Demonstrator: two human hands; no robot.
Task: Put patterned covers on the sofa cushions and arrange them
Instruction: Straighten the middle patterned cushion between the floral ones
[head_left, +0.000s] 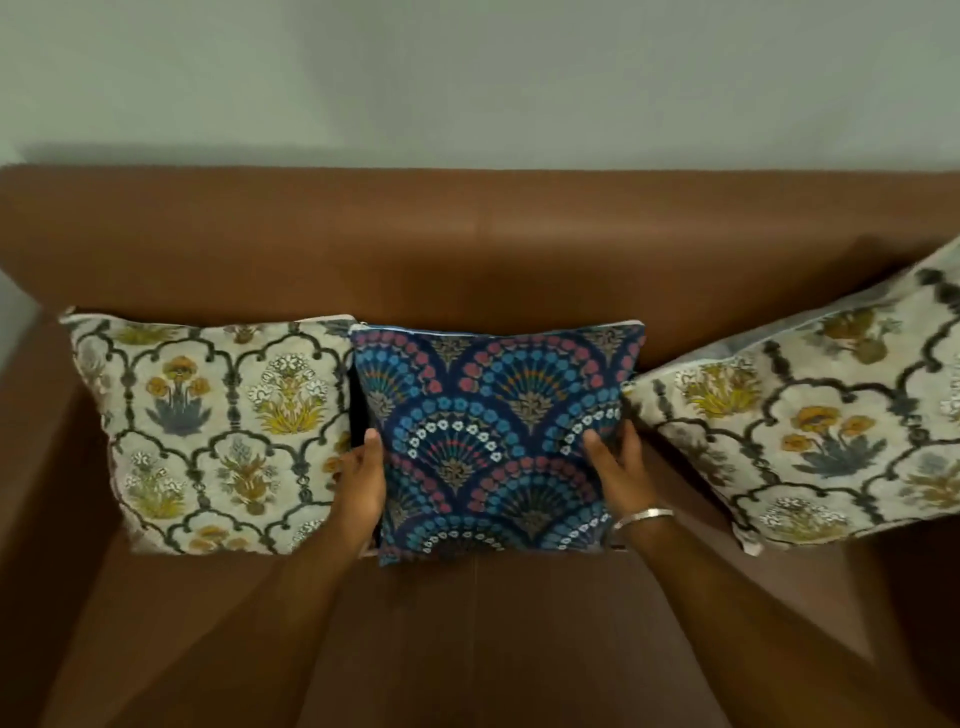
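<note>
Both hands grip the centre cushion on the brown leather sofa (467, 249).

Left hand (361, 480) clamps the left edge of the navy fan-patterned square cushion (493, 431); right hand (621, 467) clamps its right edge. Outboard of each grip stands a cream floral square cushion: left (208, 431), right (810, 426), the latter tilted.

A brown leather sofa (467, 234) carries three cushions leaning against its backrest. The cream floral cushion (208, 436) sits at the left, touching the blue fan-patterned cushion (493, 415) in the middle. Another cream floral cushion (821, 426) lies tilted at the right, beside the blue one.
</note>
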